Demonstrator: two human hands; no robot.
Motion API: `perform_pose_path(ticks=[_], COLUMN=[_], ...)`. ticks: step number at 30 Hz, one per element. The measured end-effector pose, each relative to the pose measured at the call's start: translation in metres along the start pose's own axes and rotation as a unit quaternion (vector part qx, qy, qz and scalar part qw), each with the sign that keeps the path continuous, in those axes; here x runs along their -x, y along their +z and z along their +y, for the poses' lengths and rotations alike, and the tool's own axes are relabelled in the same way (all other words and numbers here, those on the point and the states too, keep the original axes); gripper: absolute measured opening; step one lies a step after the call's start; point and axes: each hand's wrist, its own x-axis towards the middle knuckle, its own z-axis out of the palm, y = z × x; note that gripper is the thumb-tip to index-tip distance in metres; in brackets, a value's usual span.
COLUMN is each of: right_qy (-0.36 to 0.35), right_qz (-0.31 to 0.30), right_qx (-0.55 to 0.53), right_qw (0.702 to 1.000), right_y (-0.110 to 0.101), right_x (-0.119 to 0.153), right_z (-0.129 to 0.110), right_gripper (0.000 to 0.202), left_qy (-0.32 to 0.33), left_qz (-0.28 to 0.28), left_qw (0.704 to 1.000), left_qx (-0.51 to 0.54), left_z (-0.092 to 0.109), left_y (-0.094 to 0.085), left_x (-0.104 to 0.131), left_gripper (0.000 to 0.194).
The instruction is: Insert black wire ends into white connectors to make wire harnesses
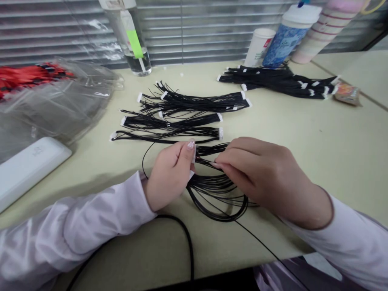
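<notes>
My left hand (171, 173) is closed on a white connector (193, 155) at the end of a bundle of black wires, thumb on top. Just to the right, my right hand (257, 173) pinches a thin black wire (206, 162) that runs from that connector. Below both hands, looped black wires (222, 217) rest on the table, and a white connector piece (191, 175) shows under my left fingers. Behind my hands lie black wire harnesses (194, 103) with white connectors at their ends.
More black harnesses (273, 81) lie at the back right near a small packet (347, 93). Bottles (283, 38) and a clear bottle (136, 48) stand along the blinds. On the left are a plastic bag (87, 93), red wires (27, 79) and a white case (33, 165). A thick cable (189, 246) crosses the front.
</notes>
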Motion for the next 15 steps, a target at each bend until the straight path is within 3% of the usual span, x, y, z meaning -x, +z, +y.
perform_pose_path(ticks=[7, 15], right_qy=[-0.006, 0.014], right_qz=[0.009, 0.001], right_qx=[0.012, 0.021], right_qw=[1.000, 1.000], right_y=[0.000, 0.016], right_x=[0.000, -0.002], right_z=[0.002, 0.000], right_gripper=[0.019, 0.027], left_qy=[0.009, 0.024], left_qz=[-0.014, -0.030], left_qw=[0.999, 0.998], left_qx=[-0.031, -0.054], left_z=[0.000, 0.000], left_y=[0.000, 0.001], left_x=[0.000, 0.002], left_gripper=[0.039, 0.038])
